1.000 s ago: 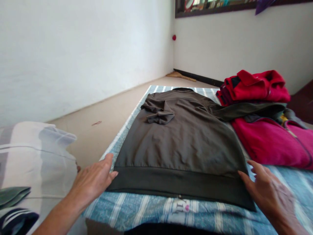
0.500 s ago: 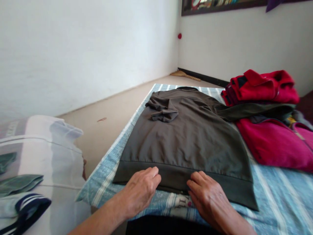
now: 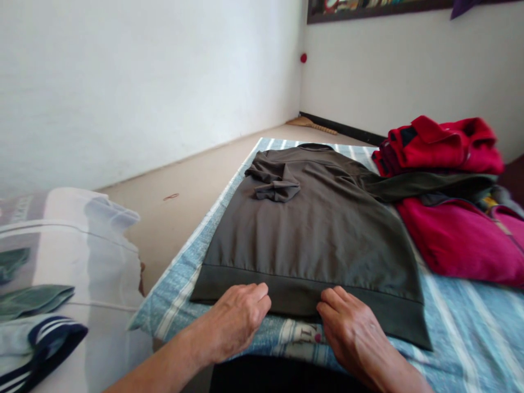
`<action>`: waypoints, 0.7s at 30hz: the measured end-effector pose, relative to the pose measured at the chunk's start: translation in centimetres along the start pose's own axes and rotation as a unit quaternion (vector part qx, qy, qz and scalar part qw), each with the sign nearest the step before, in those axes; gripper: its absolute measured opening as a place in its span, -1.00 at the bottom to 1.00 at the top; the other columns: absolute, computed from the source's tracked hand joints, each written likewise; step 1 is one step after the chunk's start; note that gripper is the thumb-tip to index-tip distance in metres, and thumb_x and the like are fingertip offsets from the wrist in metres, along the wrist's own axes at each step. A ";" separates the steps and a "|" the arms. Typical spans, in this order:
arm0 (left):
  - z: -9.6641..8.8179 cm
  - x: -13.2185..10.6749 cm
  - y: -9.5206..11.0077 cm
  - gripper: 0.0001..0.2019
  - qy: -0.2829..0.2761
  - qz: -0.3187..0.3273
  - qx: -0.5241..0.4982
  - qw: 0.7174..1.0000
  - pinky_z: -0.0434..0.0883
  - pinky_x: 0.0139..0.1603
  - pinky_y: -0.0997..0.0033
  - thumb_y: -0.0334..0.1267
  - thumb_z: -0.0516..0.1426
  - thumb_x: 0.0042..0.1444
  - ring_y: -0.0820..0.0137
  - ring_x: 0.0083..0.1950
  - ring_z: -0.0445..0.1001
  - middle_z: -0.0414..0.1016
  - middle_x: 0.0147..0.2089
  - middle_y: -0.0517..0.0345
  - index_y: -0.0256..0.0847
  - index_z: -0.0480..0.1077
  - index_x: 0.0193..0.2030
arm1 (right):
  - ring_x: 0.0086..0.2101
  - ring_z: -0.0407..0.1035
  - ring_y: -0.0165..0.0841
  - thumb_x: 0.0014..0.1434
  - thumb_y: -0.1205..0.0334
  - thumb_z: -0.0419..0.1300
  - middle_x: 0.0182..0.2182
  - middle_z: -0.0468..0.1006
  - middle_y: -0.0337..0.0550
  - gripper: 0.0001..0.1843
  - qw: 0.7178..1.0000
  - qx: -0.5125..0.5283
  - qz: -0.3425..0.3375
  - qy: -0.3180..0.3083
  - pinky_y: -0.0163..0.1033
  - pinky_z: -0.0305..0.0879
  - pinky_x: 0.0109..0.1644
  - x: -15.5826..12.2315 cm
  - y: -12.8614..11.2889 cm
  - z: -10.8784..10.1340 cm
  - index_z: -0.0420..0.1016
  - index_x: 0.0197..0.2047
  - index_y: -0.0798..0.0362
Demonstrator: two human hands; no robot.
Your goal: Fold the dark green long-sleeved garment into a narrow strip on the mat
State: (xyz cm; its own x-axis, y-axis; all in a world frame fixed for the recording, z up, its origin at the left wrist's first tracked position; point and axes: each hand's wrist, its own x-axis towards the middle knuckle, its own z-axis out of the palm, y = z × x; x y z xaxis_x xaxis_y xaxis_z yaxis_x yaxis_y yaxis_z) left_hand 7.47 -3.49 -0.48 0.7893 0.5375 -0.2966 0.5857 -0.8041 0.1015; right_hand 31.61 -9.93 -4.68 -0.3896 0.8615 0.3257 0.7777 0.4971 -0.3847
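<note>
A dark olive jacket (image 3: 315,229) lies spread on a blue striped sheet (image 3: 462,327), its hem toward me and its collar at the far end. One sleeve is folded in over the upper left of its back; the other stretches out to the right, over the piled clothes. My left hand (image 3: 241,316) pinches the hem band left of its middle, fingers closed. To the right along the same edge, my right hand (image 3: 347,316) grips the hem too, with curled fingers. The fingertips are partly hidden beneath the cloth.
Folded red clothes (image 3: 450,144) are stacked at the right, behind a magenta garment (image 3: 466,234). At left, a pale covered surface (image 3: 102,273) carries green cloth (image 3: 36,300) and a navy-trimmed garment (image 3: 57,338). A broom (image 3: 311,124) lies by the far wall.
Both hands keep hold of the hem and have shifted very slightly. The hem between them is pulled a little straighter, and the view has moved slightly.
</note>
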 end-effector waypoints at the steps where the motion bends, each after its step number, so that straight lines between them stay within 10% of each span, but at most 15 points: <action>1: 0.1 -0.1 0.0 -0.85 -0.001 0.002 -0.002 1.000 0.42 -0.27 0.32 -0.54 -0.02 0.09 0.31 -0.28 0.38 0.34 -0.27 0.09 -0.20 0.25 -0.32 | -0.42 0.17 -0.33 0.01 0.58 0.08 -0.45 0.36 -0.20 -0.76 1.000 -0.002 -0.002 0.001 -0.23 0.03 -0.35 0.0 -0.1 -0.1 0.29 -0.47 0.03; 13: 0.3 -0.4 -0.5 -0.87 0.000 -0.002 -0.044 0.999 0.35 -0.32 0.39 -0.51 0.00 0.05 0.34 -0.29 0.42 0.38 -0.28 0.13 -0.18 0.21 -0.36 | -0.43 0.18 -0.33 -0.12 0.53 0.22 -0.46 0.37 -0.24 -0.75 0.999 -0.032 -0.004 -0.005 -0.21 0.00 -0.38 0.1 -0.6 0.1 0.29 -0.47 0.00; 21: 0.5 -1.0 -2.5 -0.93 0.046 -0.036 -0.106 0.993 0.28 -0.35 0.46 -0.40 0.11 0.03 0.39 -0.30 0.41 0.37 -0.29 0.19 -0.18 0.30 -0.34 | -0.29 0.35 -0.28 0.16 0.42 0.05 -0.30 0.49 -0.11 -0.89 0.997 -0.009 -0.055 0.057 -0.21 0.25 -0.21 3.5 -2.0 1.6 0.35 -0.33 0.05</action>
State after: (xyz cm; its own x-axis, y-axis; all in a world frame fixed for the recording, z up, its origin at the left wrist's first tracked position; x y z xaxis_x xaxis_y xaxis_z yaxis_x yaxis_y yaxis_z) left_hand 5.17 -2.16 -0.87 0.7521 0.6201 -0.2232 0.6587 -0.6971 0.2832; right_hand 27.92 -7.69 -4.13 -0.4155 0.7842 0.4609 0.7426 0.5850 -0.3259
